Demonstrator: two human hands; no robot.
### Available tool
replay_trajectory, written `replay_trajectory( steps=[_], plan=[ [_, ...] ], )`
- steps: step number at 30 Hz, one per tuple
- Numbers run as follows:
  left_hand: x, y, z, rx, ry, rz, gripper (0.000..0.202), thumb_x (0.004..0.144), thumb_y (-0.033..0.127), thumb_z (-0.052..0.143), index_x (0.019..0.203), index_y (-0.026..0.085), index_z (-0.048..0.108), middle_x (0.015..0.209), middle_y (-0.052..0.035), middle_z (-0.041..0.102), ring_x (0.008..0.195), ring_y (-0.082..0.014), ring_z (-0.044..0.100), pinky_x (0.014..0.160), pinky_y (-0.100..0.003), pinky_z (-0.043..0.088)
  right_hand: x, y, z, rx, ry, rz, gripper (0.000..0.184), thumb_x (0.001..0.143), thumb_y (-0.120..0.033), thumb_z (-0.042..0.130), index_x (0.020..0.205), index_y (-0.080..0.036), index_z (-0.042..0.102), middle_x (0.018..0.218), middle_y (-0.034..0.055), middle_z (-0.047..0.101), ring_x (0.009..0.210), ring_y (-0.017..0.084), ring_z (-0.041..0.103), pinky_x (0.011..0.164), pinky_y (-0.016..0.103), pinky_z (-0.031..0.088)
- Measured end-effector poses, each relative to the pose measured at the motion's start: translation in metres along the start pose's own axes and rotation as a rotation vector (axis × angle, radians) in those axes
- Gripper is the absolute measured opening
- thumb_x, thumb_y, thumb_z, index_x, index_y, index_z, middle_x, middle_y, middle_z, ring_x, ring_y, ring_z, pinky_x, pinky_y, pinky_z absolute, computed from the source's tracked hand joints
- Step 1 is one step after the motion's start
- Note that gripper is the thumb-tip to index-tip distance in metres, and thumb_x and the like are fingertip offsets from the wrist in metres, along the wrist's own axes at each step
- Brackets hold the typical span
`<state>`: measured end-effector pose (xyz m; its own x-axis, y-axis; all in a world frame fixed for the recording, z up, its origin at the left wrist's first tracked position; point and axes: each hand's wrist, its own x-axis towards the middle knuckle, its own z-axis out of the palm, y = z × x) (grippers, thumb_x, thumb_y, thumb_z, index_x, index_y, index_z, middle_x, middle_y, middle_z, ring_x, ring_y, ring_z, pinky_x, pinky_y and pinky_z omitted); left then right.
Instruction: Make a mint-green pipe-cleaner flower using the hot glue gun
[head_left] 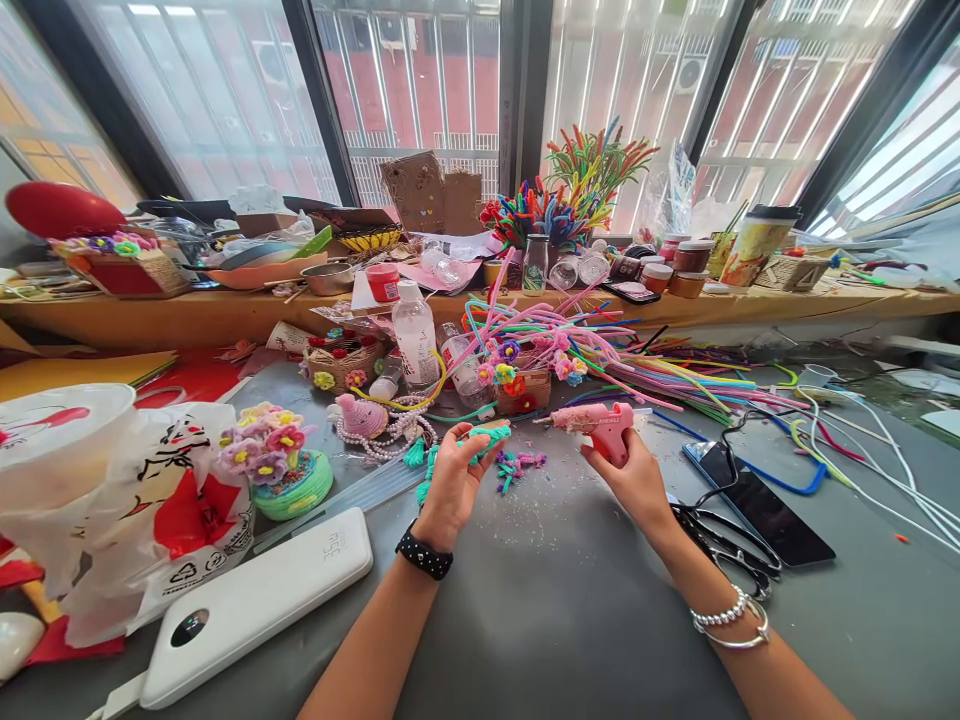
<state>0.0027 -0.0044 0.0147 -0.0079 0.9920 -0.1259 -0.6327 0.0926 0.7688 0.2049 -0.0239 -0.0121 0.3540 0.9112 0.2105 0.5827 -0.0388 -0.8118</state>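
Note:
My left hand (452, 483) is closed around a teal pipe-cleaner piece (486, 436) and holds it just above the grey table (555, 600). My right hand (634, 478) grips a pink glue gun (600, 424) by its handle. The gun's nozzle points left toward the teal piece, a short gap away. Small twisted pipe-cleaner scraps (517, 466) lie on the table between my hands.
Black scissors (731, 545) and a dark phone (757, 505) lie right of my right wrist. A white power bank (255, 600) and a plastic bag (150, 510) sit at the left. A pile of coloured pipe cleaners (637, 365), bottles and flower baskets crowd the table behind.

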Motion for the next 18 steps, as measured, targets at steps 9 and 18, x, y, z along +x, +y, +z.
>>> replay_trajectory(
  steps=[9,18],
  plan=[
    [-0.0007,0.0015,0.0015,0.140,0.049,-0.015,0.022,0.068,0.011,0.059,0.085,0.016,0.046,0.076,-0.0029,0.065,0.068,-0.0105,0.063,0.063,-0.020,0.048,-0.0010,-0.0008,-0.0003,0.037,0.008,0.000,0.042,0.064,-0.049,0.056,0.090,-0.016,0.052,0.076,0.0046,0.061,0.064,0.019,0.055,0.058,0.029,0.041],
    [0.0025,-0.0043,-0.0033,0.324,0.019,0.029,0.031,0.059,0.023,0.071,0.086,0.013,0.063,0.082,-0.0048,0.065,0.074,-0.0133,0.060,0.066,-0.023,0.043,0.0001,0.0030,0.0003,0.031,-0.003,-0.023,0.042,0.064,-0.050,0.056,0.088,-0.015,0.052,0.072,0.0038,0.059,0.059,0.017,0.053,0.054,0.028,0.041]
  ],
)
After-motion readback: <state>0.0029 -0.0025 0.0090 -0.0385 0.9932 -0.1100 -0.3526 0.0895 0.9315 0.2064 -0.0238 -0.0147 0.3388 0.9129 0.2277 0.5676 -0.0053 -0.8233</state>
